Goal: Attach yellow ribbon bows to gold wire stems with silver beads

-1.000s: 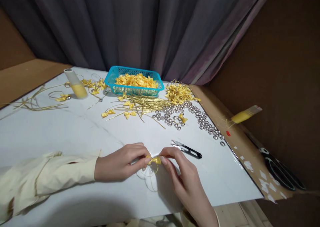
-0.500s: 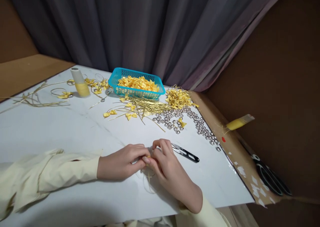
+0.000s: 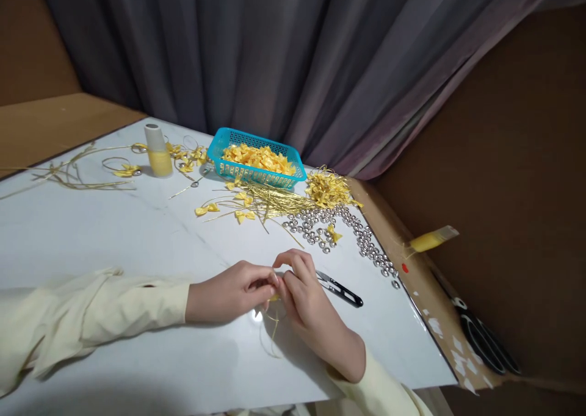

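Note:
At the front middle of the table, my left hand (image 3: pixel 235 291) and my right hand (image 3: pixel 309 300) meet with fingertips pinched together. A small yellow ribbon bow (image 3: pixel 274 297) shows partly between them; the fingers hide most of it. Thin gold thread (image 3: pixel 274 327) hangs in a loose loop beneath the fingers. Just beyond my right hand lie black-handled thread snips (image 3: pixel 341 289), partly covered by it.
A blue basket (image 3: pixel 220 167) of yellow bows stands at the back. Around it are gold cords (image 3: pixel 274 199), a heap of corded bows (image 3: pixel 327 189), silver rings (image 3: pixel 366 239) and a yellow-filled bottle (image 3: pixel 159 157). Black scissors (image 3: pixel 485 340) rest beyond the table's right edge.
The camera view has shifted slightly. My hands stay together; the fingers have moved a little, and a bit more yellow ribbon shows beneath them.

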Motion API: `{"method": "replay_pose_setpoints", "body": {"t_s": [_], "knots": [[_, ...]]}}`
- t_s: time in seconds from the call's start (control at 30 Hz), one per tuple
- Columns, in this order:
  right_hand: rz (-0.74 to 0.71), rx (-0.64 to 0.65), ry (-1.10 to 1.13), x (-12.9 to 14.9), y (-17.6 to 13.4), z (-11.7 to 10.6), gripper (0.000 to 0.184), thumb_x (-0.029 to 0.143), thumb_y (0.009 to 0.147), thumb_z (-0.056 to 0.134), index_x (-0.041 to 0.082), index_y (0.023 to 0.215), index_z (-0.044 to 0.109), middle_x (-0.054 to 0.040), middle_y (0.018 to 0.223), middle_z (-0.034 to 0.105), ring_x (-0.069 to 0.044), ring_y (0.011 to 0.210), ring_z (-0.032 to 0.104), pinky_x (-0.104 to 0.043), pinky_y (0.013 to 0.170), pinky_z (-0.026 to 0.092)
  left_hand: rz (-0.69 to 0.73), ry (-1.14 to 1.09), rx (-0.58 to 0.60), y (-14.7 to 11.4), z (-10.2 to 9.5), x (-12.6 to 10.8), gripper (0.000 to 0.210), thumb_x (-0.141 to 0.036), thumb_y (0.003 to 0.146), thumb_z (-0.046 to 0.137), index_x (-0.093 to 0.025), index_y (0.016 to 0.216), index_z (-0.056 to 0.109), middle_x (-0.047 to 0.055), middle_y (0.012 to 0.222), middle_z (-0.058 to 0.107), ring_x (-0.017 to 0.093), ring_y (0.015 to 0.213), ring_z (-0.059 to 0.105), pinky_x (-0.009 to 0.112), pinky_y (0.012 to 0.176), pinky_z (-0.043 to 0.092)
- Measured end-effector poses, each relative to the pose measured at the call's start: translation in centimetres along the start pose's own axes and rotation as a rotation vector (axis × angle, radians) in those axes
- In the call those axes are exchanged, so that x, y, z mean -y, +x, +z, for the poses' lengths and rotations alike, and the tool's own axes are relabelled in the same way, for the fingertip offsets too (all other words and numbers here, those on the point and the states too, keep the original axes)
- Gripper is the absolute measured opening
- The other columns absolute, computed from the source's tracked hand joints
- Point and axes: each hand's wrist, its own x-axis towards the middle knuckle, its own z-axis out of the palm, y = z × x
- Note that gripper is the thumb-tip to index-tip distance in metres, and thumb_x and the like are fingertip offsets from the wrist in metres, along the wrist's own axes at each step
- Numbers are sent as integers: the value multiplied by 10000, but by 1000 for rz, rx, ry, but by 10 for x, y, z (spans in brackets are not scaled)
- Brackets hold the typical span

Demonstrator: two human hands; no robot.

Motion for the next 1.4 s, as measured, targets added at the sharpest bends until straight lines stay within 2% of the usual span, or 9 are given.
{"method": "replay_pose_setpoints", "body": {"t_s": [0.1, 0.2, 0.23, 0.4, 0.53, 0.77, 1.0, 1.27, 1.4], "knots": [[112, -20, -8, 3, -5, -9, 191, 126, 920, 405, 196, 744, 430, -92, 987, 513, -216, 991, 457, -383, 810, 446, -1, 7, -4, -1, -1, -2, 184, -240, 853, 440, -148, 738, 550, -20, 626, 549, 111, 581, 477, 211, 542, 356], [297, 6, 8, 12, -16, -16, 71, 194, 886, 488, 206, 853, 426, -80, 971, 518, -213, 951, 505, -357, 782, 462, 4, 18, -8, -1, -1, -3, 246, -283, 875, 434, -149, 684, 512, -26, 587, 511, 104, 552, 442, 213, 525, 330], [346, 22, 19, 15, -20, -16, 98, 201, 865, 509, 205, 905, 420, -78, 962, 525, -210, 913, 523, -344, 747, 471, 6, 25, -8, -1, -1, -3, 260, -295, 880, 430, -151, 675, 500, -32, 574, 490, 102, 542, 424, 214, 518, 318], [477, 24, -2, 25, -29, 5, 218, 158, 792, 500, 201, 956, 364, -21, 771, 570, -183, 667, 571, -272, 559, 439, 69, 110, -13, -2, -1, -6, 255, -279, 879, 429, -156, 659, 467, -35, 603, 452, 96, 557, 390, 213, 529, 303], [471, -12, -132, 22, -24, 18, 217, 128, 758, 480, 210, 899, 338, -2, 688, 596, -178, 551, 565, -246, 460, 364, 88, 136, -3, -3, -1, -7, 256, -256, 881, 420, -155, 649, 459, -27, 622, 472, 97, 568, 406, 213, 546, 317], [343, -105, -345, 17, -23, 14, 259, 93, 738, 434, 205, 962, 371, 31, 648, 636, -172, 494, 584, -237, 438, 327, 89, 158, -6, -3, -1, -7, 231, -237, 871, 414, -156, 660, 461, -28, 636, 461, 102, 586, 405, 216, 560, 319], [308, -68, -438, 19, -23, 13, 226, 135, 725, 506, 216, 907, 399, 40, 590, 596, -172, 479, 559, -237, 435, 302, 46, 108, 5, -3, -1, -8, 246, -246, 863, 415, -162, 633, 438, -38, 586, 439, 97, 548, 376, 214, 522, 299], [321, -95, -318, 17, -25, 12, 244, 115, 741, 500, 220, 926, 382, 39, 628, 615, -168, 505, 549, -232, 460, 317, 101, 174, 13, -2, -1, -5, 254, -260, 878, 394, -162, 647, 435, -29, 622, 436, 104, 576, 392, 222, 546, 308], [427, 60, -134, 18, -24, 0, 217, 139, 765, 553, 221, 900, 405, 25, 696, 612, -146, 532, 524, -222, 486, 344, 154, 269, -2, -3, 0, -4, 252, -258, 887, 377, -164, 661, 440, -12, 661, 461, 120, 617, 420, 237, 590, 325]]}}
